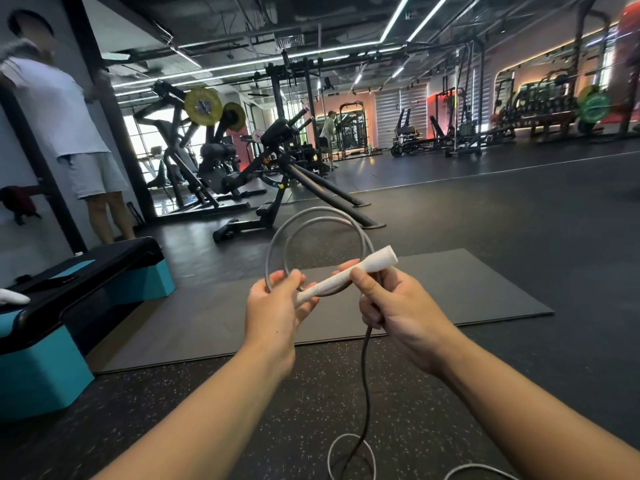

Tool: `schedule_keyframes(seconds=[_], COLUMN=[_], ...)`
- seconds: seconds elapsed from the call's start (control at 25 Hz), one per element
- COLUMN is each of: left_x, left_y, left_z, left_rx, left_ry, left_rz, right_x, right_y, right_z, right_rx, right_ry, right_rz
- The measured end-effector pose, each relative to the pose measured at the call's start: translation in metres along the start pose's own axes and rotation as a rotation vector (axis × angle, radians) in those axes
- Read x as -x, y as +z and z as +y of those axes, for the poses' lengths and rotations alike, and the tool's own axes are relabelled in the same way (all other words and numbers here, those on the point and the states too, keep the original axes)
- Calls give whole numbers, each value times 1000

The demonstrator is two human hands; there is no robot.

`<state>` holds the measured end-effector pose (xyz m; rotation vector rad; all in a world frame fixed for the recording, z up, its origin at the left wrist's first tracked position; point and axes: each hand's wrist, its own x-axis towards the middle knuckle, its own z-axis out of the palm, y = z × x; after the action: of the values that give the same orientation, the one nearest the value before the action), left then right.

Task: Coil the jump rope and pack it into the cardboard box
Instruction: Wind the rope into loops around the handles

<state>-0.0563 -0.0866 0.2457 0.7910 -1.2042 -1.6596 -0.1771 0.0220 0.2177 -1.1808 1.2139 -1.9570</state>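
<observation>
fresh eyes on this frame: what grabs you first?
Centre frame, both hands hold a jump rope: the left hand grips the grey coil, the right hand pinches the white handle. Loose rope trails down to the speckled floor. A teal step platform sits at left.

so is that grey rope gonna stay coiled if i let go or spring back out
The rope probably springs open: its two loops stand in round arcs above the left hand, which suggests a fairly stiff cord. The tail under the right hand hangs straight, then curls on the floor, so it likely keeps some memory. Keep the loops pinched against the white handle.
</observation>
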Motion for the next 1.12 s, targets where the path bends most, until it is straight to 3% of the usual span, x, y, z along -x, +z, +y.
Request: schedule_keyframes(seconds=[0.08, 0.12, 0.2, 0.28, 0.36, 0.48, 0.72, 0.88, 1.0, 1.12], left_x=[-1, -2, -5, -5, -5, -9, -10, 2, 7, 3], left_y=[-6, -9, -7, 4, 16, 28, 19, 31, 34, 21], left_z=[13, 23, 45, 67, 85, 105, 101, 112, 104, 97], left_rx=[-336, -494, -802, -1085, -1293, -1545, -1364, -1656, -1732, -1824], left_ry=[249, 462, 921, 1092, 1049, 914, 740, 544, 575, 741], left_rz=[28, -14, -249, -528, -635, -701, -823, -978, -984, -999], right_x=[-4, -7, -13, -21, -24, -23, -24, -22, -20, -14], right_y=[-3, -3, 0, 4, 6, 0, -11, -5, -5, -25], right_z=[-17, -27, -46, -63, -76, -87, -95, -89, -91, -97], right_rx=[158, 232, 374, 574, 732, 779, 1083, 1158, 1075, 1020], right_ry=[4, 21, 57, 43, 34, 43, -5, -40, -74, -54], right_rz=[-83, -144, -268, -343, -383, -427, -462, -527, -561, -440])
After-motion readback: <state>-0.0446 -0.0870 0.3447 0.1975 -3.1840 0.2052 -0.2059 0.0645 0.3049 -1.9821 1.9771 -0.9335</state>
